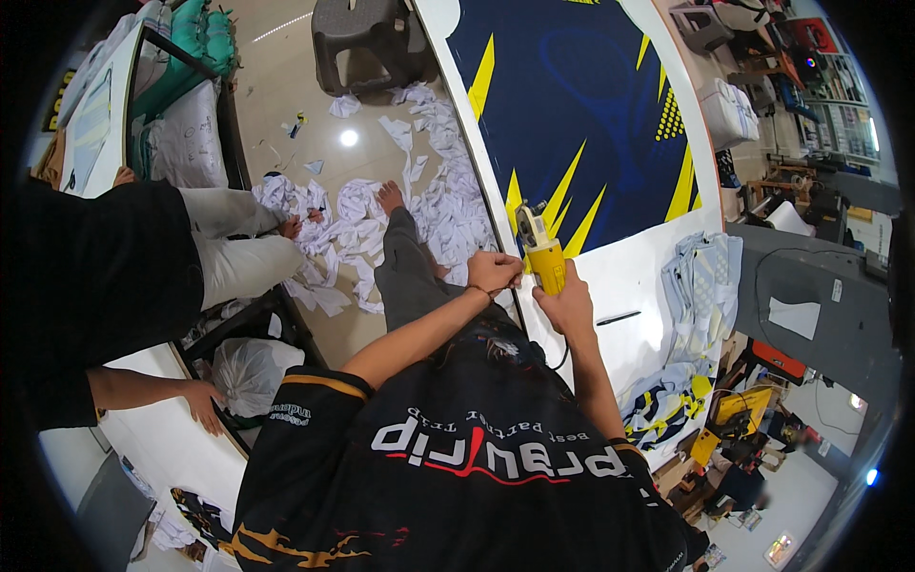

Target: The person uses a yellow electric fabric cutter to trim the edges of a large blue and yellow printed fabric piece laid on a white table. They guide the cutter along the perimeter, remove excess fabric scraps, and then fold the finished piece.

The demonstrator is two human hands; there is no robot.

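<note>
White table [624,282] | navy fabric [596,105] | right fingers [574,282] grip yellow cutter [547,267]

The one view looks from the wearer's head, through the left lens of a side-by-side pair, steeply down along the black shirt [457,520], which fills the lower middle at very close range. The yellow power tool [545,265] sits near, just right of centre, with the white bench [624,286] running up past the top edge. The fisheye spreads wide, taking in the tiled floor [272,91] and a co-worker [100,286] at left, bending straight edges toward a dark, rounded rim.
</note>
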